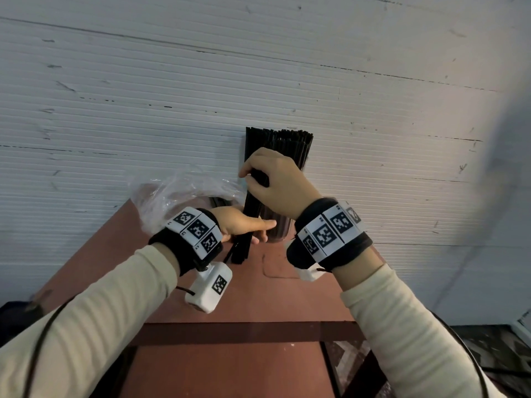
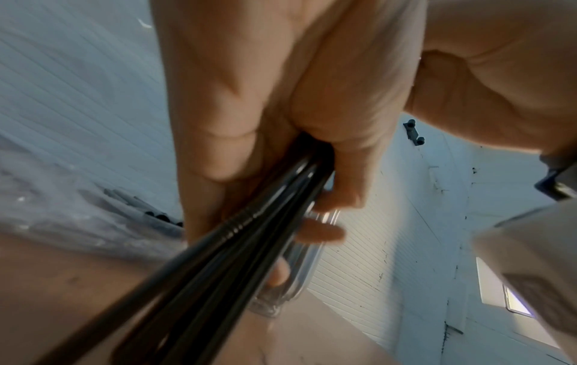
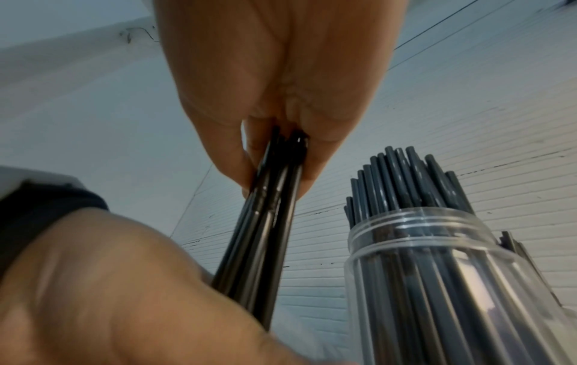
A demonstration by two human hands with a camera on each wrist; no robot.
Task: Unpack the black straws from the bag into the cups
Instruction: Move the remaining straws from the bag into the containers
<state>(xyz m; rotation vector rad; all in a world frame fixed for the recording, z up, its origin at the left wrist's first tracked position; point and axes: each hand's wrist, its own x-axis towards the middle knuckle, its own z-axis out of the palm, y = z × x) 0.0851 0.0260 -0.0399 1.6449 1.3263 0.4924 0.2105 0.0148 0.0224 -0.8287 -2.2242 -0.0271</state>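
Both hands on one bundle of black straws

The right hand pinches the bundle near its top and the left hand grips it lower, beside a clear cup packed with straws; the plastic bag lies left on the bench.

Standing in a cup just right of the right hand: straws. Lying left of the left hand: bag. Running between both hands: a bundle.
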